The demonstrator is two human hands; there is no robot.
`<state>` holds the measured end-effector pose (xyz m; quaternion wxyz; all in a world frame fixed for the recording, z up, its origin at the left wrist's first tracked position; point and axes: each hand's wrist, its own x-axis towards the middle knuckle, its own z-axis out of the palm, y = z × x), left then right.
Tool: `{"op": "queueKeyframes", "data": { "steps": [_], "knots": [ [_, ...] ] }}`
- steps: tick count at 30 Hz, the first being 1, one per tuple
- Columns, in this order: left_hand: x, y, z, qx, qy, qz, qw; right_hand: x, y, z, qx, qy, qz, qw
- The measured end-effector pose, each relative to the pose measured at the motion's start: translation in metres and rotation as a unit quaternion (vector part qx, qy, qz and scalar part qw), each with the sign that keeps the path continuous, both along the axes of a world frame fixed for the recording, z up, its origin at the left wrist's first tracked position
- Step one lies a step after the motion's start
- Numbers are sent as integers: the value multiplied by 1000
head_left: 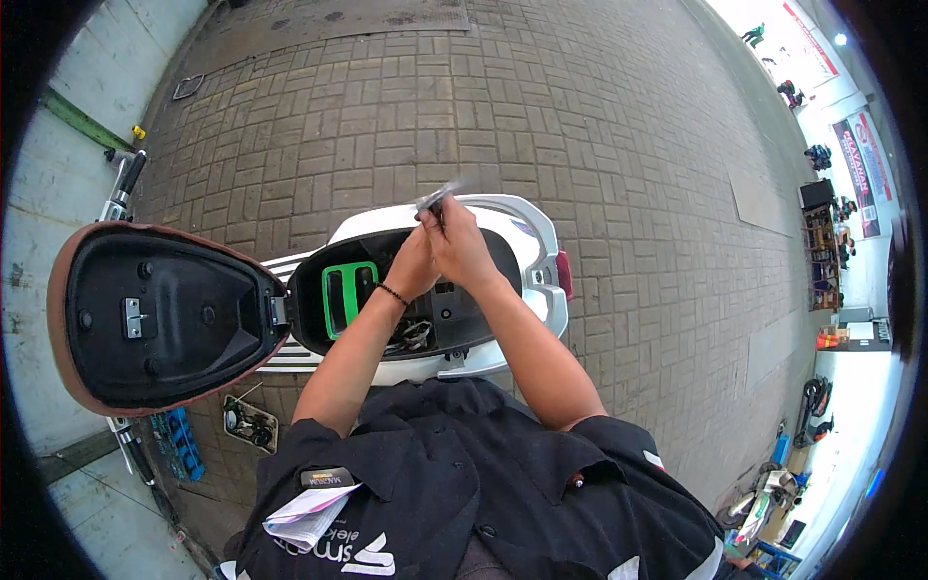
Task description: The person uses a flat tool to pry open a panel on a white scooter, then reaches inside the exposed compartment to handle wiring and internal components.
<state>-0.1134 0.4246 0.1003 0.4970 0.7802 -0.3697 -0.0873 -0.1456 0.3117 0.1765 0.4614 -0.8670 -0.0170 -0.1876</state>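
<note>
My left hand (414,266) and my right hand (462,242) are joined above the open under-seat compartment (483,319) of a white scooter (536,280). Together they pinch a small blurred dark-and-silver object (437,196) at the fingertips; what it is I cannot tell. A green battery handle (346,293) sits in the compartment's left part, with wires (414,335) below my left wrist. The brown-edged seat (155,314) is flipped up to the left, its black underside showing.
Brick paving (580,116) surrounds the scooter. A grey wall (58,174) runs along the left. A blue tool tray (179,443) and a small parts box (249,422) lie on the ground at lower left. Other scooters and shelving (822,251) stand far right.
</note>
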Motion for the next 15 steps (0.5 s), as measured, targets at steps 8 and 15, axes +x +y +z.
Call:
{"op": "queueKeyframes", "data": {
  "steps": [8, 15],
  "knots": [
    [-3, 8, -5, 23, 51, 19, 998, -1, 2, 21, 60, 59, 41, 996],
    [-14, 11, 10, 25, 59, 30, 997, -23, -3, 24, 90, 43, 44, 994]
  ]
}}
